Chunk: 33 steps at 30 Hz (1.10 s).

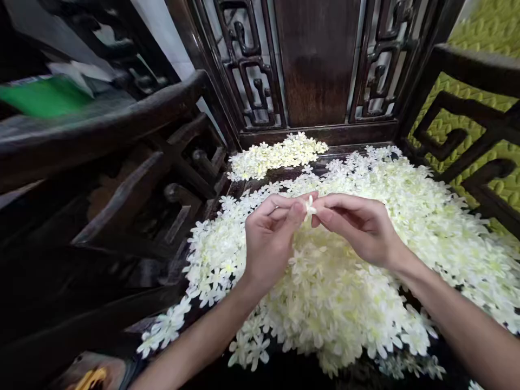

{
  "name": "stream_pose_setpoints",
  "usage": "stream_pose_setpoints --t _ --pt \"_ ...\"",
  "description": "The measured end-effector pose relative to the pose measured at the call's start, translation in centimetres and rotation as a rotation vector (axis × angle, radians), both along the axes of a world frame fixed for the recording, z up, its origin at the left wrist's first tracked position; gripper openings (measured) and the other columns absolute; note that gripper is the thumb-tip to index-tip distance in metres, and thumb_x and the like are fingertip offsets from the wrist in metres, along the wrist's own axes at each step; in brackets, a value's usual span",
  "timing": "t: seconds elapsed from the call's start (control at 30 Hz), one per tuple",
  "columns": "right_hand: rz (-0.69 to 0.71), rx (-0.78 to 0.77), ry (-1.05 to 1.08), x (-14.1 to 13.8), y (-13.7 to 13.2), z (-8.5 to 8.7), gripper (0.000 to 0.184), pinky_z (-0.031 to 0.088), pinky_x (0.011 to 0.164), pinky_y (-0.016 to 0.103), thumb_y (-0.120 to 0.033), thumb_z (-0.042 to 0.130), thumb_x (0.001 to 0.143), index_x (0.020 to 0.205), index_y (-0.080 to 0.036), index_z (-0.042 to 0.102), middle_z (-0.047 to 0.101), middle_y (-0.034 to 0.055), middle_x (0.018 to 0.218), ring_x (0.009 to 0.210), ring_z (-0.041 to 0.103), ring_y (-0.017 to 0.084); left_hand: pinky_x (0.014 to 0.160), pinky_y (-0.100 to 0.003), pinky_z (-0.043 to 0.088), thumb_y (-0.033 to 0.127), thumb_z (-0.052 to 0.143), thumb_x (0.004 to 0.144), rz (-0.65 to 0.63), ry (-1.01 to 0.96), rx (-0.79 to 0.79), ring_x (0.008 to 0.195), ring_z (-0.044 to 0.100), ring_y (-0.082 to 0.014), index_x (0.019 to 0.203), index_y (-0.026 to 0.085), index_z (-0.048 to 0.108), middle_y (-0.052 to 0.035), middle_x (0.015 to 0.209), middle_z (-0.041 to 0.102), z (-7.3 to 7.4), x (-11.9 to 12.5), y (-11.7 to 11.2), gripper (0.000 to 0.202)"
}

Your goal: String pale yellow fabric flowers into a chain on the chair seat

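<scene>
My left hand (273, 233) and my right hand (359, 225) meet fingertip to fingertip above a wide heap of white flowers (333, 292). Between them is one small white flower (310, 208), its narrow petals spread. The thumb and forefinger of each hand pinch at it, one hand from either side. Its stem or base is hidden behind the fingers. The heap below is loose blossoms of the same pale, yellow-tinged white, spread over a dark wooden seat.
A smaller patch of white flowers (280, 154) lies against the carved wooden backrest (319, 65). Dark openwork armrests stand at left (122, 130) and right (479, 65). A green object (46, 96) lies beyond the left armrest. Yellow-green textured material (491, 27) shows at right.
</scene>
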State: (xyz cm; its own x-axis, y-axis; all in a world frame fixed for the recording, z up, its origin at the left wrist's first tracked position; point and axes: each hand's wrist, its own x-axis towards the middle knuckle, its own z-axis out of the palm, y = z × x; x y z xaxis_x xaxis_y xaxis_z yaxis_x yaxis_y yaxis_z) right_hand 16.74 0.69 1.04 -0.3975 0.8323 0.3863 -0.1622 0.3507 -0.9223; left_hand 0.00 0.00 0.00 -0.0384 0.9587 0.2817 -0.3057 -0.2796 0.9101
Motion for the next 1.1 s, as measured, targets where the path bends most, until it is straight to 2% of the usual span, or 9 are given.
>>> stream_pose_setpoints --t 0.17,0.37,0.47,0.57,1.1 --pt "-0.037 0.031 -0.008 0.01 -0.06 -0.2 0.024 0.051 0.068 0.026 -0.021 0.067 0.095 0.115 -0.028 0.076 0.073 0.0023 0.092 0.083 0.066 0.013 0.098 -0.038 0.057 0.027 0.073 0.088 0.005 -0.017 0.002 0.104 0.074 -0.0217 0.082 0.024 0.072 0.0007 0.079 0.076 -0.02 0.0 -0.14 0.007" --pt "-0.065 0.047 0.02 -0.16 -0.06 -0.24 0.025 0.055 0.06 0.025 -0.017 0.072 0.09 0.112 -0.028 0.078 0.076 0.0015 0.086 0.075 0.069 0.013 0.095 -0.037 0.058 0.025 0.072 0.089 -0.021 -0.029 0.004 0.101 0.075 -0.0203 0.083 0.025 0.073 0.001 0.078 0.076 -0.03 0.08 -0.18 0.005" --pt "-0.094 0.047 0.009 -0.2 -0.04 -0.19 0.023 0.058 0.062 0.027 -0.019 0.073 0.089 0.111 -0.026 0.078 0.075 0.0019 0.081 0.075 0.071 0.015 0.094 -0.037 0.059 0.025 0.072 0.089 -0.02 -0.023 0.006 0.1 0.075 -0.0201 0.083 0.024 0.073 0.0006 0.08 0.077 -0.11 0.09 -0.23 0.005" --pt "-0.093 0.058 0.017 -0.21 -0.02 -0.15 0.025 0.059 0.065 0.027 -0.016 0.073 0.089 0.111 -0.025 0.079 0.077 0.0023 0.084 0.078 0.073 0.016 0.097 -0.039 0.058 0.025 0.073 0.088 -0.013 -0.016 0.014 0.1 0.075 -0.0199 0.083 0.024 0.073 0.0005 0.082 0.078 -0.17 0.1 -0.22 0.005" --pt "-0.101 0.046 0.016 -0.25 -0.15 -0.29 0.027 0.059 0.065 0.027 -0.015 0.074 0.088 0.11 -0.029 0.079 0.078 0.001 0.084 0.077 0.073 0.015 0.092 -0.04 0.06 0.027 0.075 0.087 0.036 0.018 0.05 0.098 0.075 -0.0217 0.083 0.023 0.072 -0.0004 0.081 0.077 -0.09 0.2 -0.19 0.006"
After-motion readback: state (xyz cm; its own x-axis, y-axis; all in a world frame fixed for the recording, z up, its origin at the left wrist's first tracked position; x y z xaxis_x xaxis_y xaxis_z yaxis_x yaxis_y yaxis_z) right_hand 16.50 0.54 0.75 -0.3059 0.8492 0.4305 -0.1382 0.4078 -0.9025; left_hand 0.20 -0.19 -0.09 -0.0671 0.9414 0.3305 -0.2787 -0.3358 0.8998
